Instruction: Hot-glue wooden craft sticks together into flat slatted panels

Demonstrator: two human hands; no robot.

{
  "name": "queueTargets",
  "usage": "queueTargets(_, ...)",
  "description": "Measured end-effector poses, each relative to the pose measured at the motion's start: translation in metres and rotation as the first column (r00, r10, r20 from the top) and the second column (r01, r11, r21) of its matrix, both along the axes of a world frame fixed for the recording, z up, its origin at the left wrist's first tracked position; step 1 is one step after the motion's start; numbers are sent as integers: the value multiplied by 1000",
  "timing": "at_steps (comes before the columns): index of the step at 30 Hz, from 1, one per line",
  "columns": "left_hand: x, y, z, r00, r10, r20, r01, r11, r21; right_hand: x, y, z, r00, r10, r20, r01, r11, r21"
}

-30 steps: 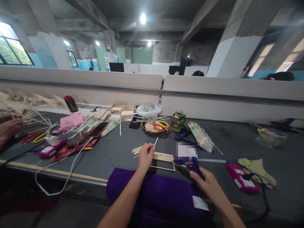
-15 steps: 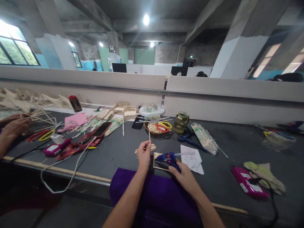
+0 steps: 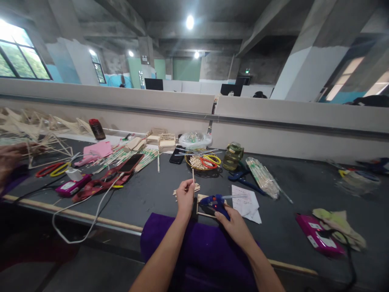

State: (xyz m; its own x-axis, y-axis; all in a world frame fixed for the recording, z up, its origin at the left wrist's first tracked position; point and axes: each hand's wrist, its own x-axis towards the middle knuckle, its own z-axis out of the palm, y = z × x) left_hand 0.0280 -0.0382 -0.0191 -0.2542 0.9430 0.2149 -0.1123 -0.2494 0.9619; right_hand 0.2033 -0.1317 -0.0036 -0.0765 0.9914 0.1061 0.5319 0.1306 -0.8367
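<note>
Glue gun [image 3: 219, 205], clasped in the right hand [image 3: 232, 219], has crossed within a second from the right end of a small stick frame [image 3: 201, 197] on the desk [image 3: 130, 205] to its left, apparently shifting the work there. Just beside it, the left hand [image 3: 185, 196] keeps its grip closed on an upright wooden stick [image 3: 193, 175].

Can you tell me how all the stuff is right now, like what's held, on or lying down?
Glue gun: held in the right grip, red light glowing
Thin stick: held upright in the left grip
Wooden frame: lying flat, partly hidden
Papers: lying loose
Left phone: screen dark
Right pink power block: black plug in it
Green jar: standing upright
Cloth: crumpled
Near ceiling lamp: lit
</note>
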Motion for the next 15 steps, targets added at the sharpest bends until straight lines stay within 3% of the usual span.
queueTargets(15, 0, -2, 3, 1000, -11, -4, 11, 1000, -8, -3, 0, 1, 1000, -4, 16, 4, 1000, 0)
